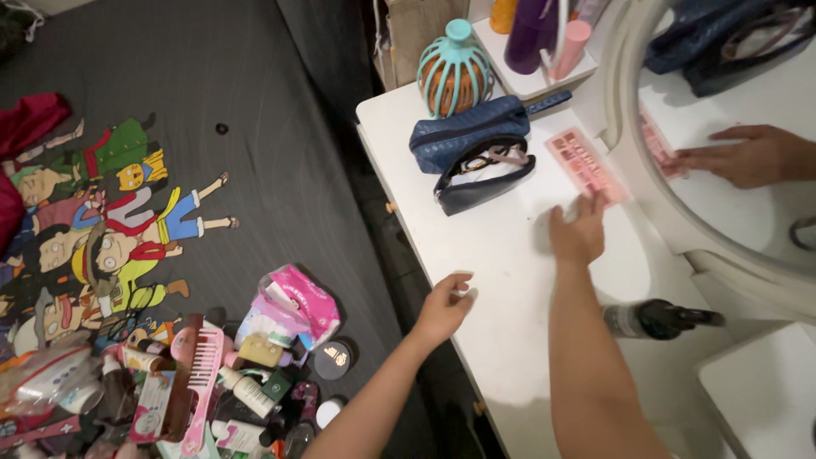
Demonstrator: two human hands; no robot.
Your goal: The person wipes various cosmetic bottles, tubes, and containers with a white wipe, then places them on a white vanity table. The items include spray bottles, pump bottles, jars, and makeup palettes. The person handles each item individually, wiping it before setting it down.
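Note:
My right hand (579,231) reaches across the white vanity table (501,280) and its fingertips touch the near end of a flat pink palette (586,165) that lies by the mirror's base. My left hand (444,308) rests on the table's front edge with fingers loosely curled, holding nothing that I can see. The round mirror (731,136) at the right reflects my right hand and the palette.
A dark blue pouch (467,133) and an open black pouch (483,174) lie behind the palette, next to a teal caged ball (456,70) and bottles on a shelf. A dark spray bottle (659,319) lies on the table. Cosmetics, a pink comb (201,382) and packets crowd the bed.

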